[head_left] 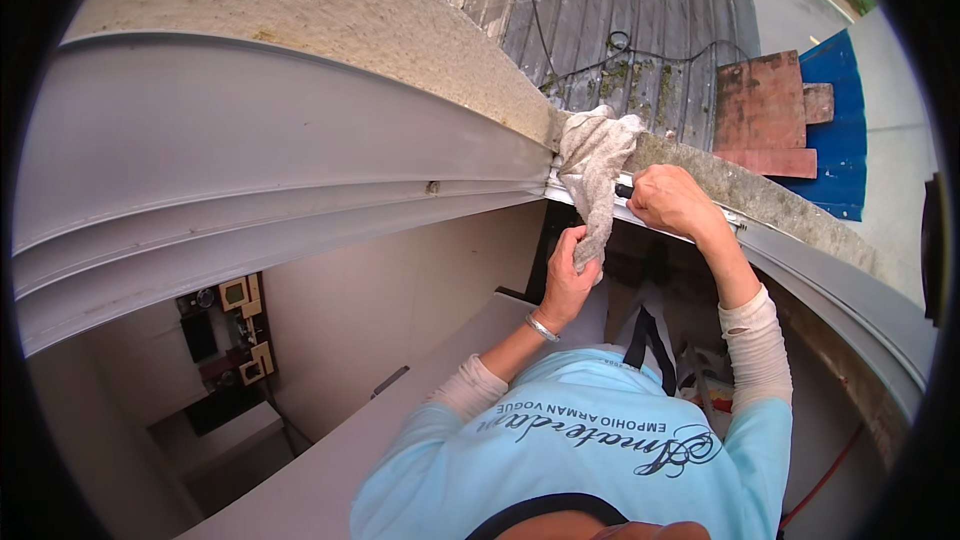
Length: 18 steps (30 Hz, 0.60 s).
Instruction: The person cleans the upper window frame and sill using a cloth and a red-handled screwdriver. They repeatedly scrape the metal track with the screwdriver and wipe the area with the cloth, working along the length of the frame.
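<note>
A damp, greyish-white rag [597, 162] is bunched over the corner of the window sill and hangs down inside. My left hand [570, 280] is closed around its lower end. On the window track [650, 210], to the right of the rag, my right hand [668, 200] grips a tool with a dark handle [624, 191]. The tool's working end is hidden by the rag, so I cannot tell its kind.
A grey window frame [280, 130] runs along the left. Outside lies a corrugated roof [600, 10] with a black cable [690, 58], reddish boards [757, 110] and a blue corrugated sheet [840, 120]. Indoors, a pale surface [400, 420] is beside me.
</note>
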Each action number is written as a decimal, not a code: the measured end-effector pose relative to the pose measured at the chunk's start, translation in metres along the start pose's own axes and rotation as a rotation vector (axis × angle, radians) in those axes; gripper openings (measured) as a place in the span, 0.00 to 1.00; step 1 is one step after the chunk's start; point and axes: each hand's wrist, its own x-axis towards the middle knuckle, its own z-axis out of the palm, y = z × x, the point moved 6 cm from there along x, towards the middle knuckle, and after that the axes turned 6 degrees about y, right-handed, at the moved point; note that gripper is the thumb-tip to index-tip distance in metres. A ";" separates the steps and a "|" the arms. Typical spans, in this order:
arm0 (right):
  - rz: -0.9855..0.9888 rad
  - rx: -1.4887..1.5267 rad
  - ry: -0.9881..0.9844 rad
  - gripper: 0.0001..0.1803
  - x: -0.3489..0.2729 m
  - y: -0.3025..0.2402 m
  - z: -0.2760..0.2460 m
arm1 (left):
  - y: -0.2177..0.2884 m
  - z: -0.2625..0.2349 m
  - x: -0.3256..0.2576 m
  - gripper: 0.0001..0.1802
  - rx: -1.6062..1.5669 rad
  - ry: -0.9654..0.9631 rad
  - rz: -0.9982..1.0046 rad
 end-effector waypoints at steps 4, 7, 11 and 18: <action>-0.073 -0.013 -0.306 0.08 0.055 0.016 -0.001 | -0.007 0.001 0.007 0.18 -0.007 0.015 0.011; -0.087 -0.053 -0.382 0.09 0.080 0.026 -0.003 | -0.009 -0.003 0.014 0.17 -0.021 0.043 0.016; -0.052 -0.150 -0.428 0.08 0.103 0.011 -0.016 | -0.015 -0.005 0.028 0.19 0.026 0.028 0.008; 0.103 0.182 -0.324 0.12 0.043 0.045 0.012 | -0.018 0.006 0.039 0.21 0.165 0.009 0.161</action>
